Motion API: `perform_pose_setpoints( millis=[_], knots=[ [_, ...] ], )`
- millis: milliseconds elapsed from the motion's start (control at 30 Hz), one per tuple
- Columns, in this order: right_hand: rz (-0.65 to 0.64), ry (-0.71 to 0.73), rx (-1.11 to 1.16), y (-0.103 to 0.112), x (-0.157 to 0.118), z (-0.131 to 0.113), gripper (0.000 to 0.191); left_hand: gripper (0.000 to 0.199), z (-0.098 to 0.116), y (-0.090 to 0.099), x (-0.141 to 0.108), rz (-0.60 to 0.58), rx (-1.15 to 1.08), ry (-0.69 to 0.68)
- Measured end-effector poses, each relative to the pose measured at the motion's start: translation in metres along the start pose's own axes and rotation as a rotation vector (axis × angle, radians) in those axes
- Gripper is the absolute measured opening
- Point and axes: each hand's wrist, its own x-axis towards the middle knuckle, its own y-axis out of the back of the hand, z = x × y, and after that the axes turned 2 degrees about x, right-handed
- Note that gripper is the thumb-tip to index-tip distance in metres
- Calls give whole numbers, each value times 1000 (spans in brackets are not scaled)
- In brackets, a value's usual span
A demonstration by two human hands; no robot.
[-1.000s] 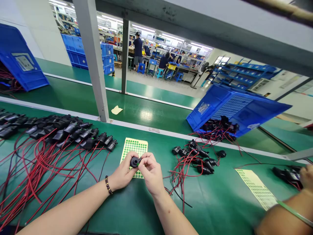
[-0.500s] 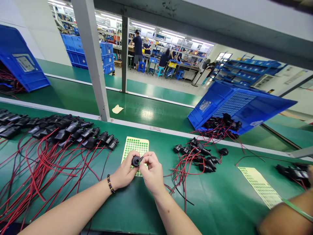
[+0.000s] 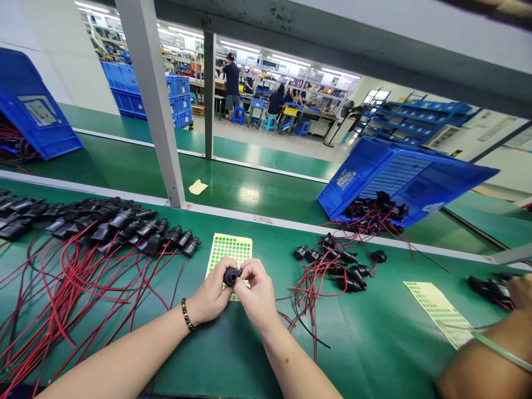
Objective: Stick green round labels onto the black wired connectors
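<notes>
My left hand (image 3: 213,291) is closed around a small black cylindrical pump-like part (image 3: 230,276), whose round spout points toward me. Pinched together at its right side are the thumb and fingers of my right hand (image 3: 255,285), touching the part; whatever lies between those fingertips is hidden. Beneath both hands is a pale yellow sheet of green round stickers (image 3: 230,245), flat on the green table. To the left lies a large pile of similar black parts with red wires (image 3: 120,221). A smaller group of wired black parts (image 3: 332,255) rests to the right.
A tilted blue bin (image 3: 344,180) holds more wired parts behind on the right; another blue bin (image 3: 50,119) stands at the left. A grey post (image 3: 158,111) rises from the table's divider. At the right, a co-worker's arm (image 3: 486,357) reaches past a second sticker sheet (image 3: 436,310).
My hands stay at nearly the same spot, with the black part turned slightly between them. The co-worker's hand at the right edge has shifted a little. The view has moved slightly.
</notes>
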Motion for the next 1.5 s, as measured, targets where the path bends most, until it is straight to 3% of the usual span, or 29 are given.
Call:
perform_pose_setpoints(
  millis=[200, 500, 867, 1033, 1233, 1367, 1500],
  knots=[
    [-40, -252, 370, 0, 1, 8, 20, 28, 2, 2, 1, -43, 30, -27],
    [-116, -290, 390, 2, 1, 10, 25, 35, 2, 0, 1, -64, 125, -49],
    [-160, -367, 593, 3, 6, 8, 18, 24, 3, 5, 4, -49, 73, 9],
    [-155, -292, 484, 0, 4, 11, 25, 34, -1, 4, 3, -41, 104, -28],
    [-219, -276, 449, 1, 5, 15, 16, 30, 1, 1, 6, 14, 226, -101],
    [-292, -306, 563, 3, 8, 13, 17, 35, 12, 10, 10, -11, 371, -138],
    [-288, -381, 557, 4, 6, 4, 21, 34, 36, 37, 8, -83, 423, 5]
  ],
)
